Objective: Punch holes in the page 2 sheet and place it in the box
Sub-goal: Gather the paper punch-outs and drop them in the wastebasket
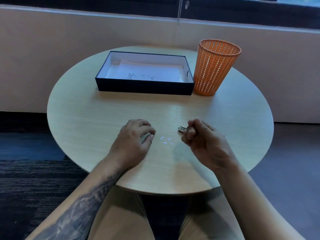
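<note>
Page 2 sheet [152, 71] in box [145, 87], orange basket [214, 70] beside, right grip [202, 141] holding punch [182, 129], left grip [135, 137] loose

Dim, cool blue cast. Daylight from window [297, 4] at top. Soft glare streak on counter [174, 110] centre. Faint shadow beneath left hand [133, 141]; box [145, 88] near wall dark. Glint on punch [181, 129] in right hand [204, 141]. Wide-angle bowing at edges; overall soft.

bare table [103, 118] before box [145, 87], basket [214, 68] beside it
</note>
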Demonstrator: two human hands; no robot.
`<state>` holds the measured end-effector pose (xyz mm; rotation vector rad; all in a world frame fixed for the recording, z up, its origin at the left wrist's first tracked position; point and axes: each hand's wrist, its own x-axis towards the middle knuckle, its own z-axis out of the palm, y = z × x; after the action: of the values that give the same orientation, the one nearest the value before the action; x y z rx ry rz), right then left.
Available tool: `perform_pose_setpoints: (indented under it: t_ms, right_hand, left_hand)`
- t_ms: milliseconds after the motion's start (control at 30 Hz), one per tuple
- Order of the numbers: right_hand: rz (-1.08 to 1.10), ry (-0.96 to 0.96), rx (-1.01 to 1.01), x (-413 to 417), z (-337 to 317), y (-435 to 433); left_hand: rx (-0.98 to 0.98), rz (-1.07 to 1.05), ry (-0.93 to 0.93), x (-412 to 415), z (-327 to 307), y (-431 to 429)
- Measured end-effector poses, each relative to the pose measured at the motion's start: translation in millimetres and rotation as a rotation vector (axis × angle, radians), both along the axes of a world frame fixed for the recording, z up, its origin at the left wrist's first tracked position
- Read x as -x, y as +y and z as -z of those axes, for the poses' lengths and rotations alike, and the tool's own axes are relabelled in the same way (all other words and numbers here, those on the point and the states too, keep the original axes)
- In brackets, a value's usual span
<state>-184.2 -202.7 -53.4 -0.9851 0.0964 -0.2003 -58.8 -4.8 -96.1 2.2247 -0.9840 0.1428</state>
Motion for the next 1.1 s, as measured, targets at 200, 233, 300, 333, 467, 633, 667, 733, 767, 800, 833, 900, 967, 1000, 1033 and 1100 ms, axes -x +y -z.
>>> perform_pose_setpoints:
  t_ms: [200, 233, 300, 333, 467, 633, 667, 733, 767, 800, 833, 900, 967, 1000, 1033, 1100]
  right_hand:
    - [-0.088, 0.062, -0.235, 1, 3, 6]
    - [-0.086, 0.080, -0.222, 0, 5, 5]
    - [-0.034, 0.138, -0.055, 0, 10, 0]
    - [0.023, 0.175, 0.137, 0, 12, -2]
    - [0.245, 0.175, 1.072, 3, 19, 2]
    - [0.283, 0.052, 1.489, 4, 33, 15]
    - [0.276, 0.048, 1.518, 3, 34, 15]
    - [0.269, 0.040, 1.568, 2, 34, 14]
    - [0.266, 0.031, 1.578, 2, 33, 14]
    - [0.265, 0.032, 1.564, 3, 32, 15]
    - [0.271, 0.042, 1.532, 4, 32, 15]
    - [0.294, 0.066, 1.489, 3, 32, 15]
    - [0.289, 0.066, 1.515, 1, 32, 16]
    - [0.279, 0.057, 1.534, 0, 32, 16]
    - [0.269, 0.047, 1.545, -1, 32, 16]
    - [0.256, 0.038, 1.547, -1, 32, 16]
  left_hand:
    - [0.002, 0.006, -0.004, 0, 2, 1]
    - [-0.012, 0.015, -0.013, 1, 2, 1]
    - [-0.054, 0.054, -0.032, 2, 0, 1]
    - [-0.077, 0.081, -0.041, 2, 0, 1]
    - [-0.062, 0.128, -0.032, 1, 0, 3]
    - [-0.036, 0.095, -0.045, 2, -1, 2]
    - [-0.066, 0.110, -0.063, 3, -2, 2]
    - [-0.132, 0.157, -0.091, 4, -3, 2]
    - [-0.150, 0.176, -0.097, 3, -3, 2]
    - [-0.147, 0.184, -0.092, 4, -3, 2]
    - [-0.127, 0.178, -0.077, 3, -3, 1]
    - [-0.077, 0.143, -0.057, 3, -2, 1]
    - [-0.095, 0.134, -0.068, 2, -1, 0]
    - [-0.126, 0.149, -0.076, 3, -2, 0]
    - [-0.159, 0.169, -0.083, 3, -3, 1]
    - [-0.187, 0.198, -0.084, 3, -5, 2]
